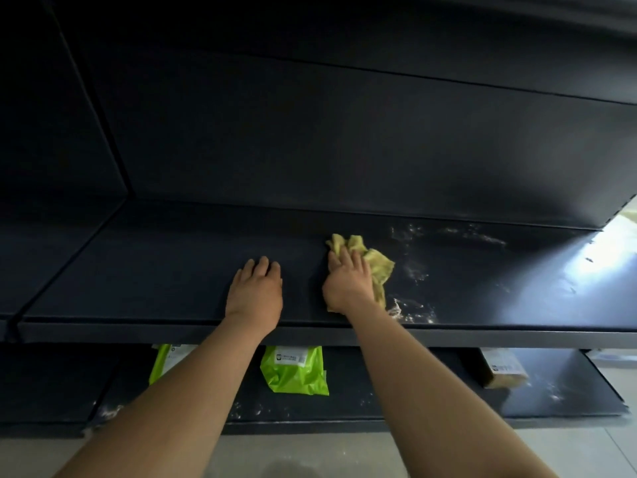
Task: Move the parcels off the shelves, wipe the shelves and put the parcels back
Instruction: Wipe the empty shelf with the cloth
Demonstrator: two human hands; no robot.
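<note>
Upper shelf point(155, 270) carries no parcels; wiping is under way. White residue point(413, 308) lies at 3 o'clock of your yellow cloth point(377, 267); toward 9 o'clock looks clean. Green parcels point(294, 370) and a boxed parcel point(505, 370) sit on the dusty lower shelf point(568, 391) at 6 o'clock, judged unwiped. Your right hand point(348, 281) clutches the cloth against the shelf. Your left hand point(255, 291) rests flat, fingers relaxed, holding nothing.
</note>
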